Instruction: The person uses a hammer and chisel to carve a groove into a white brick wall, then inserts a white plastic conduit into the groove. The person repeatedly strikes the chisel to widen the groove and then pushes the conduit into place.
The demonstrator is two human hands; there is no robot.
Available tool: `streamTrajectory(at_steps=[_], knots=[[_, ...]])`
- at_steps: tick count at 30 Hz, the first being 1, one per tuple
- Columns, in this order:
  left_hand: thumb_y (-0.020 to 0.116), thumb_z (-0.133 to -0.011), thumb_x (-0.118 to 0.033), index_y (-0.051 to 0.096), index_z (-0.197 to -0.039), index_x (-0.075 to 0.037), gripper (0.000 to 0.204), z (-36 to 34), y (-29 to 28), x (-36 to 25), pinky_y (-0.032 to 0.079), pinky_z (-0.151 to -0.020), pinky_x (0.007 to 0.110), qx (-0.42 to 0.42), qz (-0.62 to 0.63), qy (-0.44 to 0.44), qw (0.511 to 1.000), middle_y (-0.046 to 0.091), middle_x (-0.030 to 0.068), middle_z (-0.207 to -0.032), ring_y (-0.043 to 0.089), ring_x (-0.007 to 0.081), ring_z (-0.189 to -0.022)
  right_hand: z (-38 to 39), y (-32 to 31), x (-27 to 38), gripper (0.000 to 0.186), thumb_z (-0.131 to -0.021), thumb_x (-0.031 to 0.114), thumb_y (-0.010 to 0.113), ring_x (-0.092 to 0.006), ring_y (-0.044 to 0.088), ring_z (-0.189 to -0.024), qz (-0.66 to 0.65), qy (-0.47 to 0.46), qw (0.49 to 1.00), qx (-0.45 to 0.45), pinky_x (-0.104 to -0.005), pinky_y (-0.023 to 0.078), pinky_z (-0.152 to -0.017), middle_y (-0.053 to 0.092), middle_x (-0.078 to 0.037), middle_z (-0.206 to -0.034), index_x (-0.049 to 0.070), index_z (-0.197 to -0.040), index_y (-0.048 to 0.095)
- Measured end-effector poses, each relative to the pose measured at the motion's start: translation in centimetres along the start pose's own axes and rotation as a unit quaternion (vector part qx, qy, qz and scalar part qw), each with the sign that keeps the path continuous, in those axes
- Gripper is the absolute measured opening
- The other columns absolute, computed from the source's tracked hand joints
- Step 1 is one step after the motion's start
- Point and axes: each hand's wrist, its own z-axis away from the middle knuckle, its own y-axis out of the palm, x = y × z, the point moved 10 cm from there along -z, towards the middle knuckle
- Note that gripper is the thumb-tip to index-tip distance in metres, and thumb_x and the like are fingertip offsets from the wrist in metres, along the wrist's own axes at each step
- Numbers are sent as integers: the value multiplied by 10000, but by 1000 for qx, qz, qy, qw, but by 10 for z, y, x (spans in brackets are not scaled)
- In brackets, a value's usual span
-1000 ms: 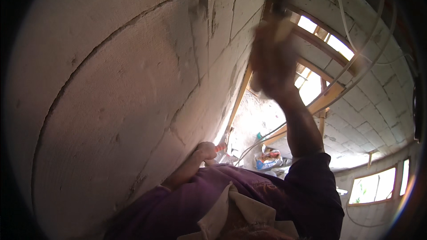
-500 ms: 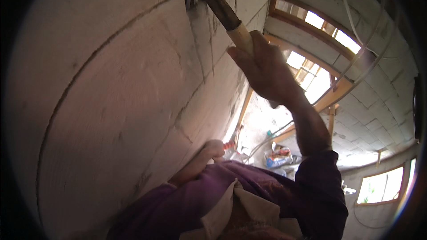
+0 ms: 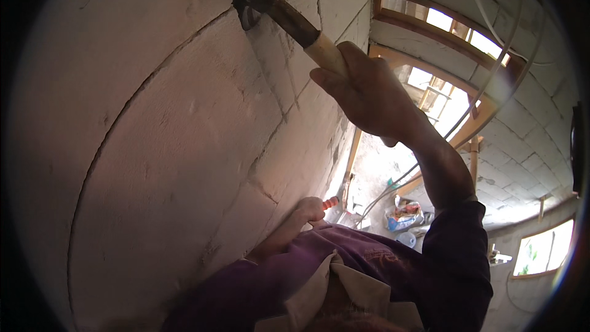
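Raised up and to the right, my right hand [image 3: 369, 95] is wrapped round the pale grip of a hammer [image 3: 298, 21]. Its dark head points up and left, close in front of the pale block wall [image 3: 172, 141]; I cannot tell whether it touches. Low in the middle, near my chest and beside the wall, my left hand [image 3: 311, 208] is closed round a red-handled tool [image 3: 331, 203]. Only the red end of that tool sticks out to the right of the fist; the rest is hidden.
Wood-framed openings [image 3: 439, 27] sit in the wall at upper right, with loose cables [image 3: 491, 80] hanging before them. Below lie a printed sack [image 3: 405, 215] and a clear rounded container [image 3: 407, 238]. A small window [image 3: 544, 251] shows at far right.
The hammer head has moved left along the wall, with my right hand still gripping it. The view has shifted, so the wall joints, window and left hand appear farther right.
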Motion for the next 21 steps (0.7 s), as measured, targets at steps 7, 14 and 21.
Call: streamTrajectory(at_steps=[7,14,21], knots=[[663,-851,-307,703,-1118,-52,371,1,11,-6,505,-861,408,5,-16,22,1000,702,213,-1039,677,350,-998,-1,-61,29,335,-984,323,635,-65,544,-537,-118,-32,985,-121,-257,446,-479,615,-4,-710,19,-1121,596],[815,-608,-624,710,-1098,-49,763,17,-3,-13,509,-858,377,34,33,-4,999,701,225,-1036,686,332,-978,-6,-16,24,358,-981,299,586,-247,623,-606,-73,4,997,-35,-352,488,-523,605,-188,-794,-29,-1088,494],[798,-591,-677,716,-1107,-55,812,15,-3,-14,510,-859,383,33,14,22,999,708,215,-1020,685,342,-978,-11,-27,10,468,-966,449,599,-199,609,-649,39,-50,996,56,-383,502,-605,600,-131,-774,5,-1112,560]])
